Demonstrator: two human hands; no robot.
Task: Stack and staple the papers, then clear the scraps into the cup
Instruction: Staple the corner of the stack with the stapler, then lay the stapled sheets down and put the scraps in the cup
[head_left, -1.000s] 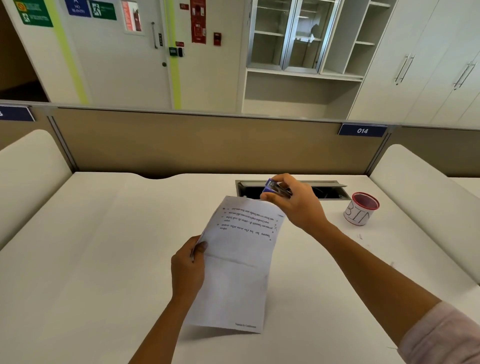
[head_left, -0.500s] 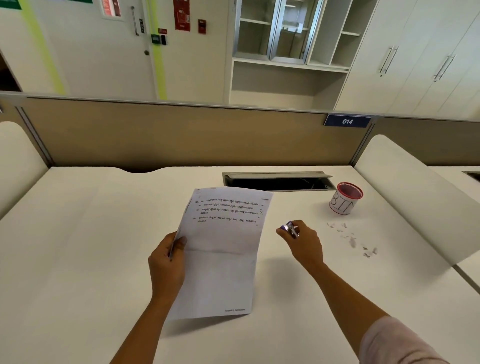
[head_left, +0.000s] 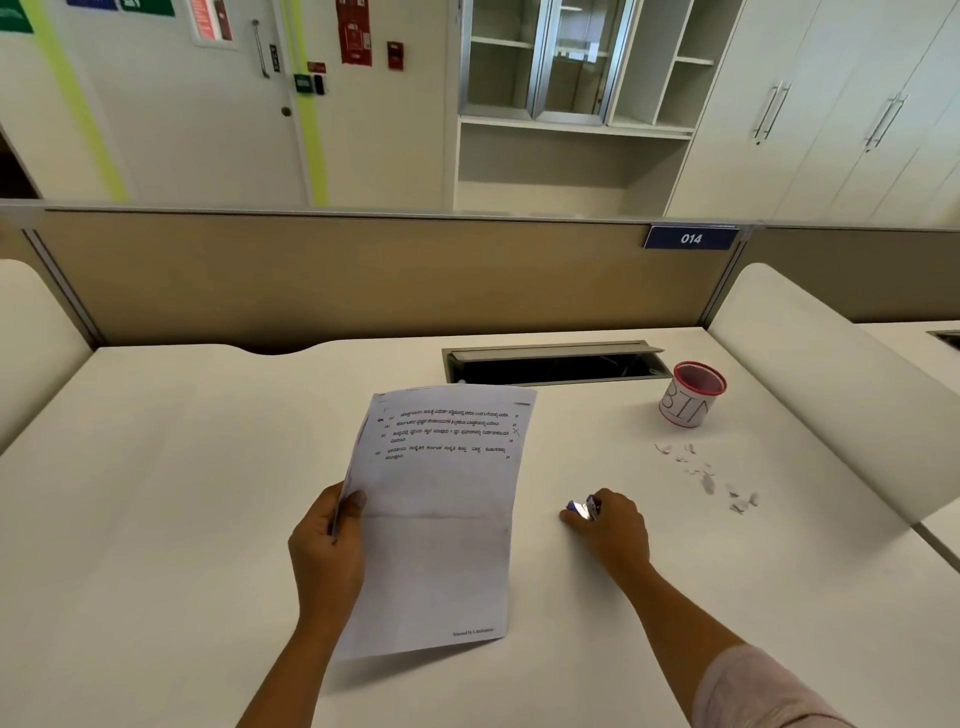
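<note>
White printed papers (head_left: 436, 519) stand tilted up off the table (head_left: 156, 519). The left hand (head_left: 324, 551) pinches them at the middle of their left edge, thumb laid across the front. Its other fingers are hidden behind the sheets. The lines of print sit at the far end, away from the hand. The near bottom corner hangs just above the left forearm. How many sheets there are cannot be told.

Just right of the papers, and apart from them, the right hand (head_left: 610, 530) rests knuckles-up on the table. Its fingers curl around a small blue and silver stapler (head_left: 584, 508). Only the stapler's tip shows, poking out towards the papers; the rest is buried in the palm. A pale pink sleeve (head_left: 763, 691) covers that arm near the bottom edge, where it is cut off.

Beyond this hand and to its right, small paper scraps (head_left: 706, 475) lie scattered on the table, well clear of the fingers. Farther still past them stands the cup (head_left: 691, 395), upright, red-rimmed and marked "BIN". An open cable hatch (head_left: 550, 364) lies beyond the papers' far edge.
</note>
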